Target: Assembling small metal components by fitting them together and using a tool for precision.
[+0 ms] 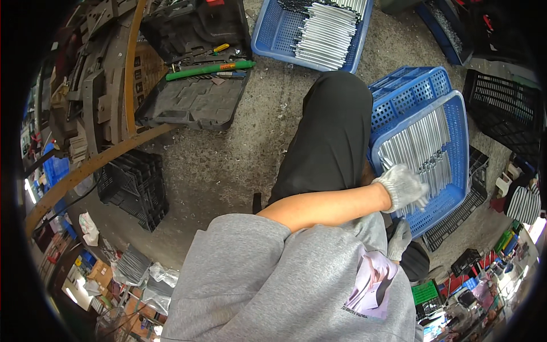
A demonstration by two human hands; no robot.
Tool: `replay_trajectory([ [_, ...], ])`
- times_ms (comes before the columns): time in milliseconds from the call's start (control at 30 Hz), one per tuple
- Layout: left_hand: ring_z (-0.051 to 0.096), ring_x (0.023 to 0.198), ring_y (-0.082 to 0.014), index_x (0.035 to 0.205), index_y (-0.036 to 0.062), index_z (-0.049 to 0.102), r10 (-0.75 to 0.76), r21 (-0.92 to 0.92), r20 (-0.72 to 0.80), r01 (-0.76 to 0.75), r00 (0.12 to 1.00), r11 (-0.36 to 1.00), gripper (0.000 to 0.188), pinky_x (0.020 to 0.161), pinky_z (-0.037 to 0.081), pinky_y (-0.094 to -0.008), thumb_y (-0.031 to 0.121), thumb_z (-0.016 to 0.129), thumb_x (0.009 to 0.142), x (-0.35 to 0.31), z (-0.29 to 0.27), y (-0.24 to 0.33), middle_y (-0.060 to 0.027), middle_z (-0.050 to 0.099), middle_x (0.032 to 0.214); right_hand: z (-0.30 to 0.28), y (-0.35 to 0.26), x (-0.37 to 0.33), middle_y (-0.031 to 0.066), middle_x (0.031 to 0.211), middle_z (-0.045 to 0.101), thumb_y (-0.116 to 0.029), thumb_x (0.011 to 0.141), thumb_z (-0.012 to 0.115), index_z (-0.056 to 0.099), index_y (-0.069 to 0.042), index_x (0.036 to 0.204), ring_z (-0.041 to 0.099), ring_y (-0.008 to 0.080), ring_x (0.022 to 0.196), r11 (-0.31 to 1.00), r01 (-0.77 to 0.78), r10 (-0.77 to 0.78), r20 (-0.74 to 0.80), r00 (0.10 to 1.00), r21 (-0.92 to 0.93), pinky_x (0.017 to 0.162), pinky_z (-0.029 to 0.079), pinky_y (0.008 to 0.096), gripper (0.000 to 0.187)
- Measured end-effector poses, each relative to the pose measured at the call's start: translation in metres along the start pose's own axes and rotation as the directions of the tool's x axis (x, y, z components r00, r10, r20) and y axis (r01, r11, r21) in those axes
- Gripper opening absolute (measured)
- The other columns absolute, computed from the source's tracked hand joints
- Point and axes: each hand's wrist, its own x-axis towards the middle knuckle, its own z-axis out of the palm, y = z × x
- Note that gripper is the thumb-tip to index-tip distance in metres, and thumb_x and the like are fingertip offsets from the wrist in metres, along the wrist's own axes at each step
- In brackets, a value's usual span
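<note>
A tilted blue plastic basket [460, 122] leans at my right, beside my knee, with silvery metal rods [419, 134] laid in rows inside it. My left hand [403, 188], in a pale knitted work glove, reaches across my body into this basket. Its fingers curl down over the rods at the near end, with the fingertips partly blurred. Close to the basket's lower near corner is my right hand [400, 240], gloved too. Its fingers are drawn together, and what they hold, if anything, is hidden.
Another blue basket [262, 40] of metal rods stands ahead. A blue crate [407, 85] sits behind the tilted basket. An open black tool case [194, 105] with a green tube [208, 69] lies ahead left. Black crates [134, 191] and a rusty metal frame [85, 174] flank the left.
</note>
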Motion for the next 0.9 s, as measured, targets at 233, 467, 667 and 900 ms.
replay_trajectory([
  [233, 0.064, 0.061, -0.0213, 0.13, -0.0011, 0.054, -0.51, -0.606, 0.056, 0.435, 0.858, 0.665, 0.04, 0.053, 0.056, -0.0337, 0.026, 0.054, 0.101, 0.018, -0.218, 0.036, -0.0162, 0.068, 0.095, -0.011, 0.007, 0.013, 0.0007, 0.069, 0.055, -0.03, 0.108, 0.055, 0.067, -0.002, 0.089, 0.045, 0.0107, 0.062, 0.966, 0.068, -0.08, -0.04, 0.996, -0.25, 0.059, 0.039, 0.0276, 0.036],
  [467, 0.067, 0.073, -0.0179, 0.13, 0.0056, 0.055, -0.586, -0.978, -0.158, -0.045, 0.795, 0.203, 0.031, 0.075, 0.065, -0.0381, 0.026, 0.059, 0.107, -0.076, -0.278, 0.009, -0.0085, 0.065, 0.093, 0.034, -0.078, 0.013, 0.0022, 0.071, 0.06, -0.027, 0.106, 0.058, 0.072, 0.0, 0.111, 0.047, 0.0102, 0.061, 0.877, 0.386, -0.364, 0.128, 0.922, -0.286, 0.056, 0.038, 0.0253, 0.031],
  [667, 0.064, 0.079, -0.0158, 0.129, 0.0063, 0.055, -0.629, -0.809, -0.264, -0.523, 0.731, -0.268, 0.034, 0.084, 0.063, -0.0413, 0.03, 0.062, 0.106, -0.116, -0.238, 0.018, -0.0047, 0.063, 0.088, 0.066, -0.161, -0.006, 0.0068, 0.08, 0.07, -0.018, 0.1, 0.061, 0.072, 0.001, 0.107, 0.054, 0.0151, 0.057, 0.862, 0.506, -0.461, 0.453, 0.763, 0.026, 0.056, 0.045, 0.0286, 0.023],
  [900, 0.062, 0.081, -0.0132, 0.133, 0.0116, 0.054, -0.628, -0.935, -0.144, -0.314, 0.765, -0.168, 0.031, 0.086, 0.061, -0.0417, 0.031, 0.055, 0.109, -0.09, -0.207, 0.051, -0.0013, 0.057, 0.088, 0.105, -0.215, -0.038, 0.0086, 0.071, 0.069, -0.019, 0.087, 0.073, 0.07, -0.007, 0.091, 0.065, 0.0286, 0.064, 0.06, 0.996, -0.653, 0.752, 0.09, -0.067, 0.072, 0.053, 0.0388, 0.013],
])
